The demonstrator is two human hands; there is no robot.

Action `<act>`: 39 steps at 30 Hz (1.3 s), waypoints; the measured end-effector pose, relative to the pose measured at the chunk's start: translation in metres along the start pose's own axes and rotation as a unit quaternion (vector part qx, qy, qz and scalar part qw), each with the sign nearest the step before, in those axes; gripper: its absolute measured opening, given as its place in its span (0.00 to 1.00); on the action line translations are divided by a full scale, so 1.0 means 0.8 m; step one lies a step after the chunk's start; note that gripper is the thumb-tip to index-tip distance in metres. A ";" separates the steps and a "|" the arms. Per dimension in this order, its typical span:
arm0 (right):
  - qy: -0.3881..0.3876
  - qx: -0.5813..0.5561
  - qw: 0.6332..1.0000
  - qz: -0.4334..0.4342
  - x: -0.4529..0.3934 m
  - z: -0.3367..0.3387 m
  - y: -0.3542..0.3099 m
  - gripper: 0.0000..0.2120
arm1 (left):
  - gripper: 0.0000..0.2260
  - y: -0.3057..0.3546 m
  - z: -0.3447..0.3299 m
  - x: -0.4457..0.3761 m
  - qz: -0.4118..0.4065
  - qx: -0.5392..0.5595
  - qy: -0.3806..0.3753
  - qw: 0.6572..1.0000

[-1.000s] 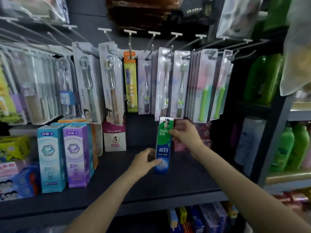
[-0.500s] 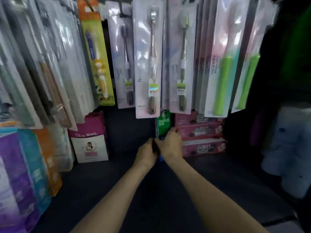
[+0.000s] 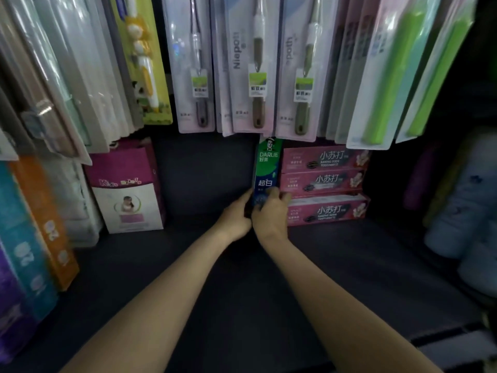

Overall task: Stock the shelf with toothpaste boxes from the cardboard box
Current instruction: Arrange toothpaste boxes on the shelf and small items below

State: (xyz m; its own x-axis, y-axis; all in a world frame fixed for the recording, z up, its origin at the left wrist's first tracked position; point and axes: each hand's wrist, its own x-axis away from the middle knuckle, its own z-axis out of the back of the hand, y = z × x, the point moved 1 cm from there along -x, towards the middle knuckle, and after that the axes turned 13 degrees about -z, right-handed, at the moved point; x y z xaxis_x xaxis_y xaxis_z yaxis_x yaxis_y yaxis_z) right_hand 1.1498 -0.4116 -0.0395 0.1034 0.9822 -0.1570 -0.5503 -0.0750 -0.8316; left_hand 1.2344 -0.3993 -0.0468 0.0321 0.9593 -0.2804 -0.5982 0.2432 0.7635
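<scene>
A green and blue Darlie toothpaste box (image 3: 267, 168) stands upright at the back of the dark shelf (image 3: 242, 278), right against a stack of three pink toothpaste boxes (image 3: 325, 184). My left hand (image 3: 236, 216) grips its lower left edge. My right hand (image 3: 270, 214) holds its lower front and right side, fingers curled over the blue bottom part. The box's base is hidden behind both hands. The cardboard box is out of view.
Packaged toothbrushes (image 3: 250, 63) hang low over the shelf's back, just above the Darlie box. A magenta and white kids' box (image 3: 126, 189) stands at left, with orange, teal and purple boxes (image 3: 35, 232) further left. Pale bottles (image 3: 462, 211) sit at right.
Both hands carried the Darlie box from the shelf's front to the back, beside the pink stack. The view moved in closer.
</scene>
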 end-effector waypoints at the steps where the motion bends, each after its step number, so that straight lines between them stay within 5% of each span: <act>1: -0.004 0.005 1.000 0.003 0.001 0.001 0.000 0.18 | 0.32 0.000 -0.001 0.001 0.003 -0.003 -0.001 1.000; 12: -0.047 0.067 0.994 0.065 0.043 0.039 -0.010 0.26 | 0.34 0.016 0.023 0.047 -0.005 -0.070 0.029 0.997; 16: -0.034 0.069 0.993 0.088 0.076 0.067 -0.007 0.23 | 0.29 0.043 0.019 0.093 -0.005 -0.060 0.118 0.991; 20: -0.028 -0.003 0.986 0.162 0.169 0.112 0.021 0.14 | 0.20 0.090 -0.005 0.214 -0.148 -0.080 0.196 0.966; 24: -0.081 0.029 0.960 0.268 0.303 0.136 0.122 0.11 | 0.16 0.073 -0.071 0.369 -0.254 -0.116 0.046 0.959; 28: -0.222 0.239 0.909 0.259 0.408 0.101 0.276 0.15 | 0.20 -0.006 -0.155 0.497 -0.125 -0.207 -0.220 0.945; 31: -0.371 0.398 0.831 0.117 0.460 0.053 0.376 0.20 | 0.24 -0.070 -0.200 0.561 -0.047 -0.257 -0.351 0.899; 34: -0.456 0.423 0.782 -0.046 0.498 -0.008 0.434 0.26 | 0.23 -0.117 -0.228 0.602 0.012 -0.279 -0.405 0.871; 39: -0.398 0.495 0.751 -0.177 0.538 -0.103 0.513 0.38 | 0.22 -0.172 -0.255 0.636 0.049 -0.282 -0.408 0.867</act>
State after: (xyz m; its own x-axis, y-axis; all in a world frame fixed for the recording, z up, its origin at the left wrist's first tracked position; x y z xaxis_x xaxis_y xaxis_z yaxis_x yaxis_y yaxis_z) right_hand 1.0369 -0.0338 -0.4920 0.0768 0.7315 0.6775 -0.9927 -0.0074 0.1205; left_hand 1.1695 0.0262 -0.4130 0.3777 0.8089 0.4506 -0.9188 0.2673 0.2905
